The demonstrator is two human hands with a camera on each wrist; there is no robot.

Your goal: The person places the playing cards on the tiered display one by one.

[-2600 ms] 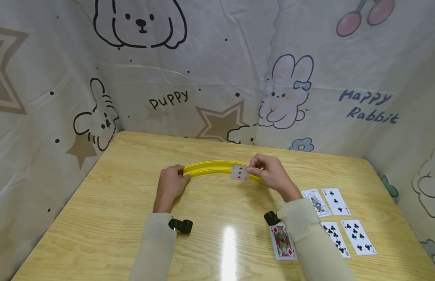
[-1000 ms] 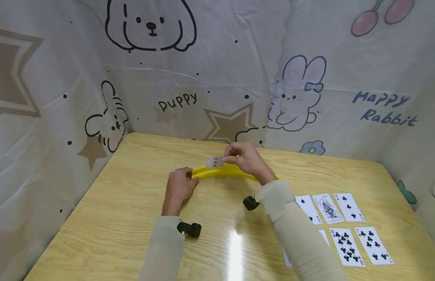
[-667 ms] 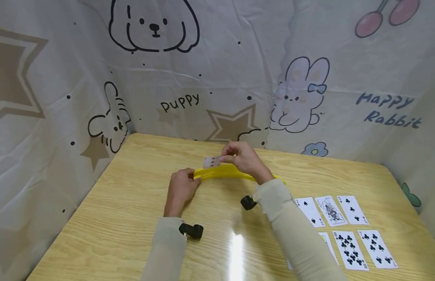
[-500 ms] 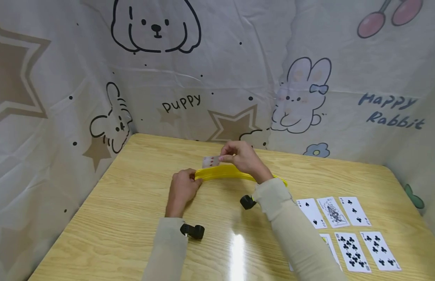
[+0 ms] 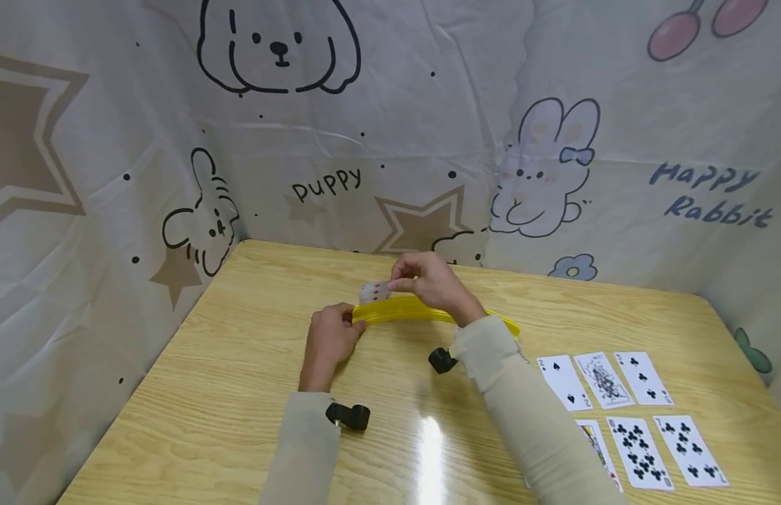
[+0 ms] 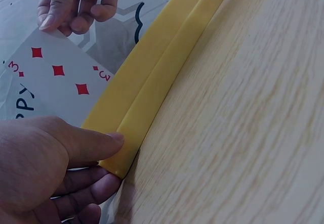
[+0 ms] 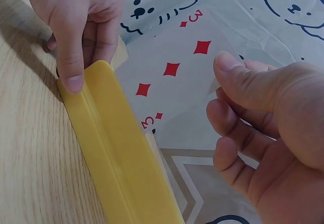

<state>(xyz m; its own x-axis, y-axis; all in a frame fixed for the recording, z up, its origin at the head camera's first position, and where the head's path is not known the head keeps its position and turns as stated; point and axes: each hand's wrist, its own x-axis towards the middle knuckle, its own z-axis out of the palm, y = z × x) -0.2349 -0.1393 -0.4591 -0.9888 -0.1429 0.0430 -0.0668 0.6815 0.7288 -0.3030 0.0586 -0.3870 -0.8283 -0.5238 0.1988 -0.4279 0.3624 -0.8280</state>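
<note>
A curved yellow playing card holder (image 5: 399, 308) stands toward the back of the wooden table. My left hand (image 5: 331, 339) grips its left end, thumb on the front face and fingers underneath in the left wrist view. My right hand (image 5: 431, 284) pinches the three of diamonds (image 5: 374, 292) by its upper right corner, between thumb and fingertips. The card's face is turned toward me, and its lower edge is hidden behind the holder's front wall (image 6: 147, 72), near the left end. In the right wrist view, the card's two printed threes (image 7: 172, 70) show clearly.
On the table's right lie face-up cards in two rows: the two of spades (image 5: 564, 382), a joker (image 5: 603, 380), the three of clubs (image 5: 644, 379), the ten of clubs (image 5: 639, 452) and the seven of clubs (image 5: 691, 450). A face card (image 5: 600, 449) is partly under my right sleeve. Printed cloth walls (image 5: 403, 126) surround the table.
My right hand has carried the three of diamonds leftward and up, from in front of the holder to its left end. My left hand keeps its grip. The head view has shifted slightly.
</note>
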